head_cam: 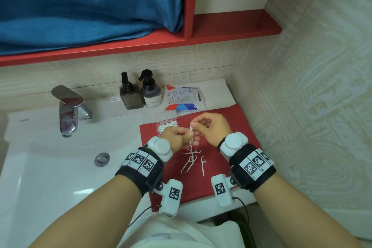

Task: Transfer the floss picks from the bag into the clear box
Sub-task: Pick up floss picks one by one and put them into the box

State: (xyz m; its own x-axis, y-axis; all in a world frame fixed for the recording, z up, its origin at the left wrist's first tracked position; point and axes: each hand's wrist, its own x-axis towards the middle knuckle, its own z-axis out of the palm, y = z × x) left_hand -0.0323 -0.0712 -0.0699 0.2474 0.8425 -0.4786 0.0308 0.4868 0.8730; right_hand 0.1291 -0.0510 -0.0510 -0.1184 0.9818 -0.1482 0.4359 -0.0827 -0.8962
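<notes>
Hands meet over the red rectangular mat (237, 127) at the sink's R side. Left hand (177, 137) and right hand (211, 127) both have curled fingers pinching a small bundle of white plastic floss picks (191, 134), held upright between them — L grips the lower part, R the top. Exact count in the bundle can't be told.

Clear plastic box (167, 125) lies just at 10 o'clock from the hands, on the mat's far-left corner, its lid (165, 116) open and lying flat beyond it; several white picks already lie inside. Left hand partly covers the box's near edge.

More loose white floss picks (190, 160) lie on the mat at 6 o'clock from the hands, a tangled few plus one single pick (203, 167) just to their R.

White printed floss-pick bag w/ red-blue corners (184, 97) lies flat on the white counter (219, 94) at 12 o'clock, beyond the mat and apart from the hands.

Left of the bag: dark round pump bottle (150, 91), then brown square pump bottle (129, 94), side by side. Chrome faucet (69, 108) stands at 9 o'clock over the white basin (40, 167) — drain (102, 159) below it. Blue towel (80, 6) sits on the red shelf (231, 26) above.
</notes>
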